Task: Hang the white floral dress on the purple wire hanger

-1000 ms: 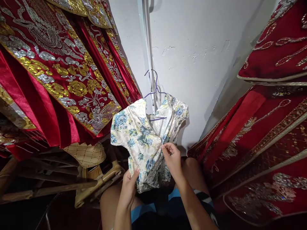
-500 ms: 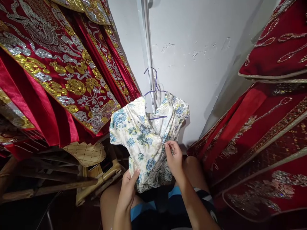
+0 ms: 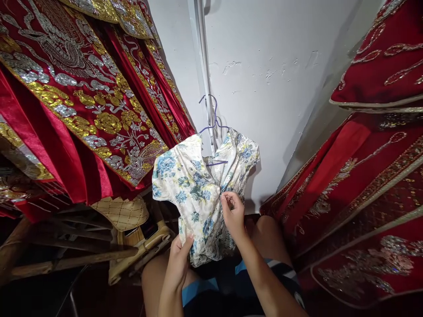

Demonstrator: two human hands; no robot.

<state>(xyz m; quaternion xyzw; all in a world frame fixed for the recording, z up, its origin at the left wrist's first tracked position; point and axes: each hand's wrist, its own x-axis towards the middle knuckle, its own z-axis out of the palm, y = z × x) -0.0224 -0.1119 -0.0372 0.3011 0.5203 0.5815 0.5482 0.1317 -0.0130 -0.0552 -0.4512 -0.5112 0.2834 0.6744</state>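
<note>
A white short-sleeved blouse with blue flowers hangs on a purple hanger in front of a grey metal upright. My left hand pinches the lower left edge of the blouse between thumb and fingers. At the front, just below the V-neck, my right hand has its thumb and index finger pressed together at the fabric edge. Whether something small sits between those fingertips is too fine to make out.
Red cloths with gold and silver embroidery hang at the left, and beaded red cloths at the right. Below left is a bamboo chair with a quilted cream pad. A white wall stands behind.
My right hand has moved slightly left, to the front edge of the blouse. A thin light line seen earlier at its fingertips no longer shows. My left hand keeps its hold.
</note>
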